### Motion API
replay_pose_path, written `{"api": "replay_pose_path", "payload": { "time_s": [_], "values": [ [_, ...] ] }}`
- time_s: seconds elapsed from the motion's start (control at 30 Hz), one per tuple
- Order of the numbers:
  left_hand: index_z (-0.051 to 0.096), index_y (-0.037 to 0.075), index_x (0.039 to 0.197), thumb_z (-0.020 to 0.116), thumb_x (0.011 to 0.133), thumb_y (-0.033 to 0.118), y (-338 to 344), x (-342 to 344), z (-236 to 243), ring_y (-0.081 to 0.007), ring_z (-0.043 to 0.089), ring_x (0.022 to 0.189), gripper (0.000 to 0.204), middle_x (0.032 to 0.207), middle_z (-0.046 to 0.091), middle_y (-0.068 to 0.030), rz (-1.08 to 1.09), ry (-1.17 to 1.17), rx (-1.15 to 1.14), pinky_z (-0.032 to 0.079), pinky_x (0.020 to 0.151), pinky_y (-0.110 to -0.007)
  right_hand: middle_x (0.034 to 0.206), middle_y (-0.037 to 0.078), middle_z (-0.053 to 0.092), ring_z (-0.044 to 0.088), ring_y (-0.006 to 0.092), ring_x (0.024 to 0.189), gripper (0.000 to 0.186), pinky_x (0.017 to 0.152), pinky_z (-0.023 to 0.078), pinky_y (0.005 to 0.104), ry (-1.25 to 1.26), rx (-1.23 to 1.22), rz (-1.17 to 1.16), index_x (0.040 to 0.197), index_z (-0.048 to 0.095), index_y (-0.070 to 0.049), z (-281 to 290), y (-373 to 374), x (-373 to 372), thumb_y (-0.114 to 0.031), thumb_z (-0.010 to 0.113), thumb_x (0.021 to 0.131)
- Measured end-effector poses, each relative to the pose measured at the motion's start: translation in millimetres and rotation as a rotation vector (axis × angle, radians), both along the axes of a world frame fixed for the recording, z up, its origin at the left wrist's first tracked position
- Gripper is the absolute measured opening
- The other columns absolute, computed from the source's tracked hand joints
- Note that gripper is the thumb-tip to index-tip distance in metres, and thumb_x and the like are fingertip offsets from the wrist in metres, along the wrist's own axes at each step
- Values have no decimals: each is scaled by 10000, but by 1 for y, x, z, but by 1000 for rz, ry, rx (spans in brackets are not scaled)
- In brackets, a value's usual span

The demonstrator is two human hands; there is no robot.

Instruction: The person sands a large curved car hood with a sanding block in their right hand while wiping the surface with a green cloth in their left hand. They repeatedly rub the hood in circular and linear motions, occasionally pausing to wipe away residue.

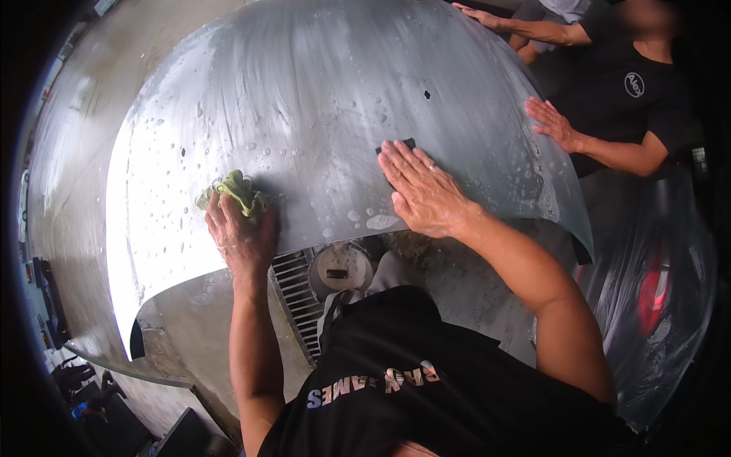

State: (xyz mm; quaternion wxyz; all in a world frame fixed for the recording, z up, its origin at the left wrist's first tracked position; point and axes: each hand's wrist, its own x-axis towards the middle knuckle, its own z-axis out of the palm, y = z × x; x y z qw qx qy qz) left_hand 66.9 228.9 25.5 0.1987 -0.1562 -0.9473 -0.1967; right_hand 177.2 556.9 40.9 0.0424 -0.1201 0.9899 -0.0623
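A large grey car hood point(327, 91), wet and dotted with suds, spreads out in front of me. Bunched in my left hand point(242, 234) is a green cloth point(241, 190), pressed against the hood's near left part. My right hand point(426, 190) lies with fingers stretched and together over a black sanding block point(410, 143) near the middle of the hood. Only the block's edges show past the fingers; the palm hides the rest.
A co-worker point(647, 84) at the right has one hand point(552, 124) on the hood's edge and the other near its far edge. Below the near edge stand a round bucket point(343, 263) with a dark block on it and a floor grate point(293, 286). Clear plastic sheeting point(609, 266) hangs at right.
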Motion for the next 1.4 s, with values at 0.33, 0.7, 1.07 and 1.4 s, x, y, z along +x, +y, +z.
{"api": "replay_pose_path", "payload": {
  "time_s": [0.33, 0.7, 1.07, 1.4],
  "values": [
    [506, 10, 1403, 810, 853, 343, -8, 2, -4, -502, 477, 1334, 711, 1443, 498, -307, -31, -51, 0, 377, 1113, -596, 1754, 179, 164, 147, 337, 1626, 719, 1331, 150, 496, -83, 64, -166, 1672, 176, -1, 8, -12, -15, -240, 406, 1033],
    [501, 10, 1393, 828, 825, 353, -8, 1, -1, -483, 475, 1344, 739, 1471, 488, -285, 14, -87, 14, 364, 1137, -570, 1721, 235, 234, 200, 353, 1613, 715, 1319, 206, 498, -134, 170, -198, 1641, 230, 61, 18, -20, -23, -207, 451, 1016],
    [494, 42, 1416, 823, 825, 358, -12, 1, -7, -464, 463, 1360, 746, 1478, 486, -261, 36, -111, -5, 364, 1133, -573, 1713, 256, 237, 216, 374, 1605, 695, 1304, 242, 485, -180, 131, -128, 1615, 270, 96, 21, -20, -3, -178, 452, 1002],
    [499, 40, 1410, 826, 815, 360, -14, 0, -8, -468, 461, 1364, 751, 1494, 478, -253, 28, -101, -2, 361, 1136, -564, 1717, 253, 227, 238, 360, 1600, 689, 1309, 250, 460, -177, 181, -142, 1620, 263, 82, 25, -24, -8, -237, 443, 1037]
  ]
}}
